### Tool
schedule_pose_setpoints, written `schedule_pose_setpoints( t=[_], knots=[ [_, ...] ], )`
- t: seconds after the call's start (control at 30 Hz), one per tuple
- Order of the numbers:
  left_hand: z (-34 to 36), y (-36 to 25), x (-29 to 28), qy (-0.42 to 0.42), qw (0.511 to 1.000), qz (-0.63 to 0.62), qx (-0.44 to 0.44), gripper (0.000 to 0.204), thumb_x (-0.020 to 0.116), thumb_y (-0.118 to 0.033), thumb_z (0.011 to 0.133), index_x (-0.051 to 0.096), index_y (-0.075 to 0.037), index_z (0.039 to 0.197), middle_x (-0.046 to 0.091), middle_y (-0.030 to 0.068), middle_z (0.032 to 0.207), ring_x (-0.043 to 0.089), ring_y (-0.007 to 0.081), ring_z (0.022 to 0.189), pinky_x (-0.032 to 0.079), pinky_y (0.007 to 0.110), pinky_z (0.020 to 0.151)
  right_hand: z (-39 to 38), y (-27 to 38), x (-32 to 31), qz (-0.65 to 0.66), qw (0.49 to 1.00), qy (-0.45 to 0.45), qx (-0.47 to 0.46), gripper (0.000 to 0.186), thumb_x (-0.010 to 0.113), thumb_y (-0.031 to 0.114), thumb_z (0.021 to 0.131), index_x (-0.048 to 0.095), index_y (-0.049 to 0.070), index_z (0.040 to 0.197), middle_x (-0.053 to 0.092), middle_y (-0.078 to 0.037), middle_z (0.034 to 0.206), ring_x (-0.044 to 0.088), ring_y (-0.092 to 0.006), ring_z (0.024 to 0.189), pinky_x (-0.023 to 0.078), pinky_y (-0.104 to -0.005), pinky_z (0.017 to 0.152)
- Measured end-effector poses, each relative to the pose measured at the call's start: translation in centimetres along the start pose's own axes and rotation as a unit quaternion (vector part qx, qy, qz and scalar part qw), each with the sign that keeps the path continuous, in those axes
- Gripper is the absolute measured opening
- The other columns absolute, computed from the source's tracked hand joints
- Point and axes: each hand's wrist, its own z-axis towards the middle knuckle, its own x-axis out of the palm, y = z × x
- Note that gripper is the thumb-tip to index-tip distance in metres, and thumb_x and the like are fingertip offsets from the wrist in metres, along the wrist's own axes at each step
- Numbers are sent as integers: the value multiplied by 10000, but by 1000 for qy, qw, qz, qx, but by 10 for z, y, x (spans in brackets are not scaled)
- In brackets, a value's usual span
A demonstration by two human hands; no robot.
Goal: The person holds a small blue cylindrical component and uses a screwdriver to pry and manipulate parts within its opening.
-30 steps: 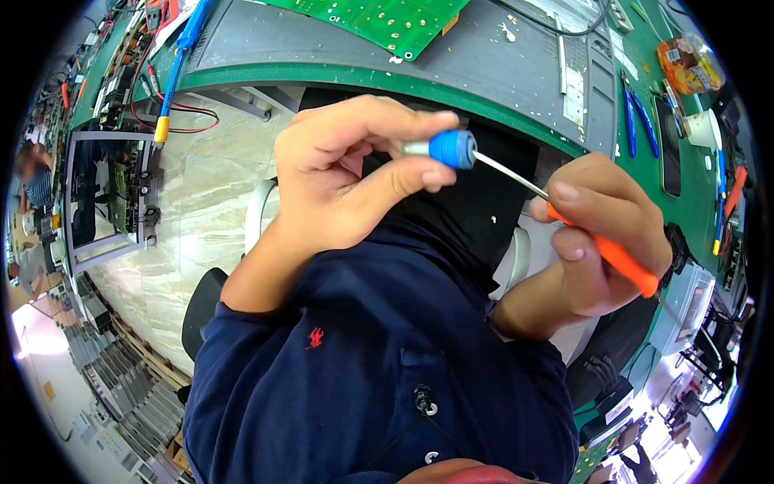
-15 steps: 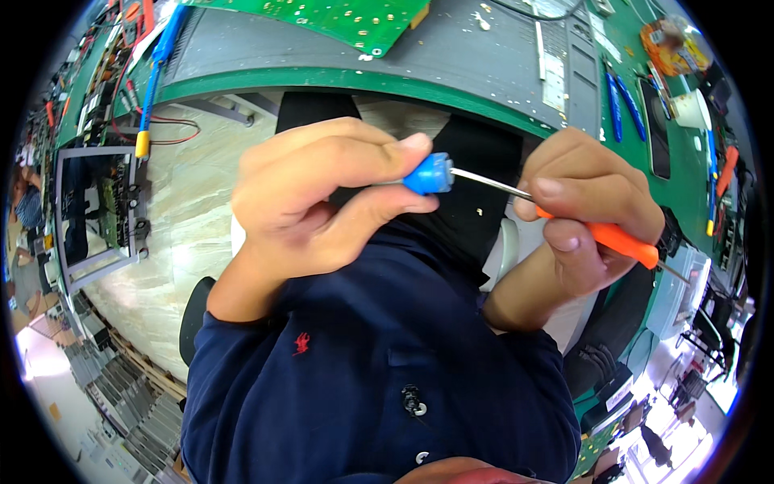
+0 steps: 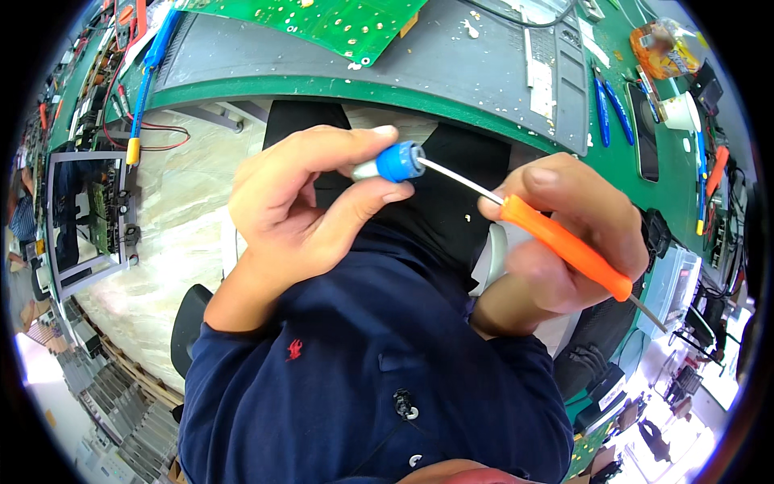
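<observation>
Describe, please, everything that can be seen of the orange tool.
The tool has an orange handle, seemingly plastic, and a thin metal shaft showing at both ends. It slants down rightward, held in the right hand. The shaft's upper end meets the blue piece in the left hand; whether it goes inside is unclear.

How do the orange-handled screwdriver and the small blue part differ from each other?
The orange-handled screwdriver is long and thin, while the blue part is short and thick. The screwdriver is in the right hand, the blue part in the left hand. Both are held in the air, and the screwdriver's shaft seems to reach the blue part's end.
</observation>
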Motion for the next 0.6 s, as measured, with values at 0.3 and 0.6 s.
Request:
schedule_pose_setpoints(
  t=[0.3, 0.6],
  knots=[
    [11, -1, -3, 21, 995, 96, 27, 380, 740, -55, 707, 652, 50, 1061, 650, 63, 733, 502, 68, 581, 261, 187, 453, 5, 0, -9, 33, 996, 68, 39, 522, 371, 381, 987, 603, -86, 979, 611, -172, 685, 573, -198, 546, 440, -260, 477],
    [5, -3, -3, -4, 992, 118, 38, 390, 755, -55, 678, 663, 37, 1046, 615, 62, 708, 455, 82, 539, 285, 209, 456, 8, 7, -2, 23, 998, 30, 59, 442, 412, 287, 975, 626, -88, 883, 585, -145, 624, 550, -176, 498, 408, -255, 454]
  ],
)
